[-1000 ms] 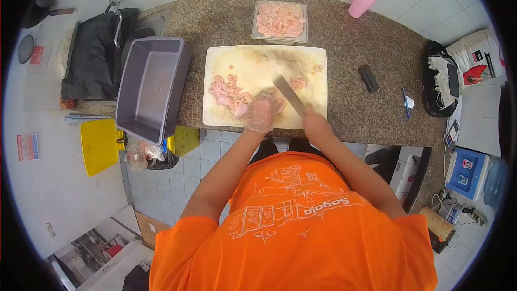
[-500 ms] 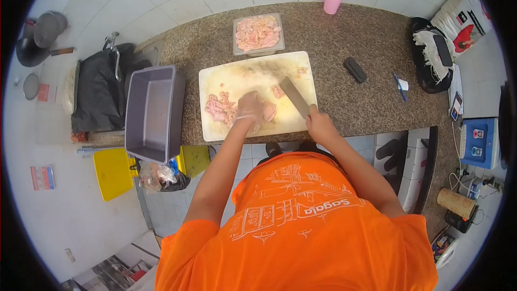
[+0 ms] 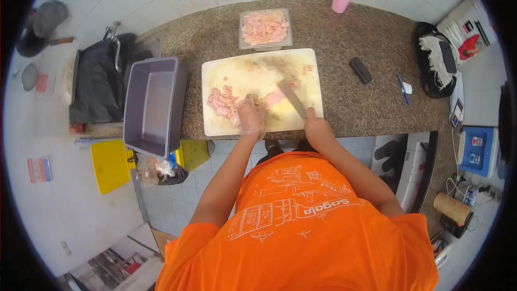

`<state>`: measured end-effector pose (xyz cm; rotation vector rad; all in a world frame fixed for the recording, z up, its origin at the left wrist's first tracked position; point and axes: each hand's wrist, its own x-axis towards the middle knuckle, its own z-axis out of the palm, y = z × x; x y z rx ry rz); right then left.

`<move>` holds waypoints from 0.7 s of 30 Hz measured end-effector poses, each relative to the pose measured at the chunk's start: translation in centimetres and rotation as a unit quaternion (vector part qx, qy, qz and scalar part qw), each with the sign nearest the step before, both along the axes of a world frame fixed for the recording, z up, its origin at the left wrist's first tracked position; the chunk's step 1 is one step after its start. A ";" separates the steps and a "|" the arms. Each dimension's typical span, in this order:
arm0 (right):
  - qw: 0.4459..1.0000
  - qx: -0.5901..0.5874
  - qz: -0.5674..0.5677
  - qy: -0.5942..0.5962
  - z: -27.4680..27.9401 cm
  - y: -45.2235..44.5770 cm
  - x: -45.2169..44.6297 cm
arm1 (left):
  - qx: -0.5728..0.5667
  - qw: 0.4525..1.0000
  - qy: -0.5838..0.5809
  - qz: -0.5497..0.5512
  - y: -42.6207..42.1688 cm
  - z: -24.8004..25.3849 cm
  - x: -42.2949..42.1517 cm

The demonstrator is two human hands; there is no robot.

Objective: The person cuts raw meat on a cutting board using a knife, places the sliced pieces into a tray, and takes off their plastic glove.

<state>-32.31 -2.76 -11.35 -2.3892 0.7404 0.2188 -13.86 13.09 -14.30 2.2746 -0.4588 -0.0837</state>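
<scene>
- Two-handed, gripping knife [image 3: 293, 100] with closed right hand [image 3: 319, 130].
- Resting gloved, half-curled left hand [image 3: 251, 117] on raw meat [image 3: 274, 98], atop white cutting board [image 3: 237, 69].
- Cannot tell whether gripping it.

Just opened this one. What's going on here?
A person is working raw meat on a white cutting board. The gloved left hand is at a strip of raw meat, while the right hand grips a cleaver, its blade by the strip's right end. A meat pile lies at the board's left; behind the board, a plastic tub holds more.
</scene>
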 end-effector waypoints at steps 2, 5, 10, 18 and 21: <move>1.000 -0.001 0.015 0.002 1.1 0.2 -0.3 | 0.042 0.998 0.048 -0.014 0.7 0.3 0.0; 0.992 -0.009 0.085 0.093 2.2 1.3 0.5 | 0.039 0.985 -0.083 -0.145 1.7 -3.3 0.6; 0.996 0.023 0.064 -0.055 0.9 1.9 9.6 | 0.005 0.977 -0.100 -0.189 2.6 -5.8 -0.2; 0.997 0.048 0.040 0.053 0.5 0.4 5.2 | -0.026 0.939 0.336 -0.066 2.2 1.7 2.5; 0.993 -0.002 0.115 0.023 4.4 -0.4 -0.8 | -0.088 0.890 0.448 -0.025 2.5 4.2 3.1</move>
